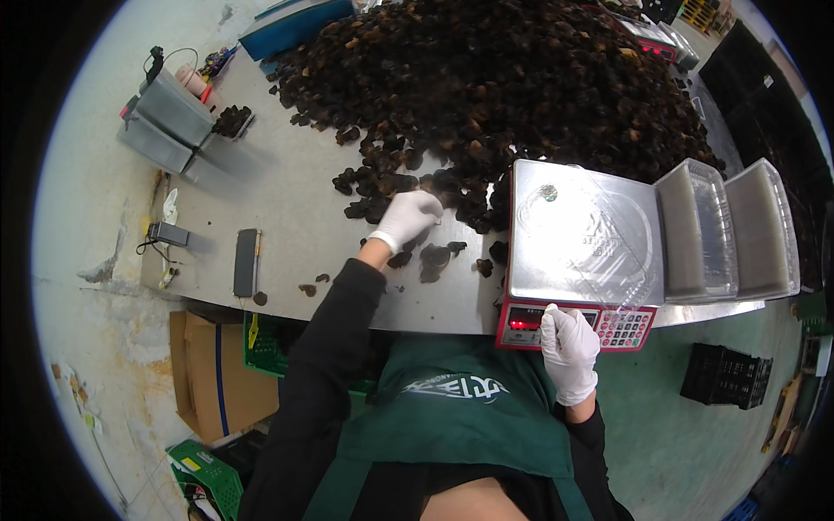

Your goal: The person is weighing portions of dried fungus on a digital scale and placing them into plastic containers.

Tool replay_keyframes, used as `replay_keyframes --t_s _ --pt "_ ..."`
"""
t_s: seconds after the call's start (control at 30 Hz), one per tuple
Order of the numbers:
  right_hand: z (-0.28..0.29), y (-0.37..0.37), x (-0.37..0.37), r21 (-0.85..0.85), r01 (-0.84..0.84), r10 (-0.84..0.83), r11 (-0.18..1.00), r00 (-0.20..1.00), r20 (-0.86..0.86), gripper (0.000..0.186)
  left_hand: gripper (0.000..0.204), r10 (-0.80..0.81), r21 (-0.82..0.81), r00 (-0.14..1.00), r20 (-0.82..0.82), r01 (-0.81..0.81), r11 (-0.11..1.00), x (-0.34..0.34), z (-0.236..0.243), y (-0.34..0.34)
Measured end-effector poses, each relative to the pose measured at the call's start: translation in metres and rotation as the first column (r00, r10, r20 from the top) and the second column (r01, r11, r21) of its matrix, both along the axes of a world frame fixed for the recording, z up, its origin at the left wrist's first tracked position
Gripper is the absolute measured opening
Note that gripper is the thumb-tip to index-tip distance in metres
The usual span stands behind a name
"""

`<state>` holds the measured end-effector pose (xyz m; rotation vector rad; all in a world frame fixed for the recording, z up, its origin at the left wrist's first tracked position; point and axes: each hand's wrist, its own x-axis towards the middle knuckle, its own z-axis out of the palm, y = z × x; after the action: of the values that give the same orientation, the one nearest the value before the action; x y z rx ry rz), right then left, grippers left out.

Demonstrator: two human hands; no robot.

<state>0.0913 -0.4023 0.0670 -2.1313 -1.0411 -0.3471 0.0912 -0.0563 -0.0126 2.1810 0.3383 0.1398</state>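
Currently, the left hand (408, 219) is at the near edge of dark pieces (486, 91) heaped on the table (295, 195); I cannot tell whether it grasps one. The curled right hand (571, 354) is at the scale's (543, 265) front, its grip also unclear.

On my left rises a whitish wall (95, 217), blotched with brown stains and grey patches. Before me stretches a wide grey metal counter (300, 200), its surface catching pale light. A smooth green floor (651, 408) spreads to my right, carrying a black plastic crate (725, 378). A brown cardboard box (248, 386) stands low at left; yellow slatted pallets (698, 13) show far off.
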Motion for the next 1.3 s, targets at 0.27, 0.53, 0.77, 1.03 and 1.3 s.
replay_keyframes --t_s 0.27,0.53,0.77,1.03,1.3 --pt "0.001 0.009 0.001 0.039 -0.046 0.046 0.998 0.999 -0.015 0.013 0.006 0.221 -0.357 0.974 0.057 -0.187 0.915 -0.168 0.109 0.036" --pt "0.001 0.024 -0.008 0.004 -0.122 0.122 0.993 0.992 -0.037 0.011 0.022 0.348 0.66 0.793 -0.501 0.09 0.746 -0.359 -0.008 0.038" --pt "0.005 0.026 -0.009 -0.004 -0.114 0.114 0.993 0.993 -0.028 0.005 0.013 0.467 0.527 0.87 0.158 -0.474 0.705 -0.292 0.005 0.03" --pt "0.005 0.019 -0.012 -0.022 -0.069 0.069 0.997 0.998 -0.007 0.008 0.009 0.295 0.621 0.954 0.055 -0.264 0.738 -0.223 -0.009 0.04" --pt "-0.006 0.022 -0.011 -0.065 -0.039 0.033 0.997 0.996 -0.086 0.006 0.017 0.394 0.564 0.726 -0.563 -0.011 0.826 -0.283 0.03 0.073"
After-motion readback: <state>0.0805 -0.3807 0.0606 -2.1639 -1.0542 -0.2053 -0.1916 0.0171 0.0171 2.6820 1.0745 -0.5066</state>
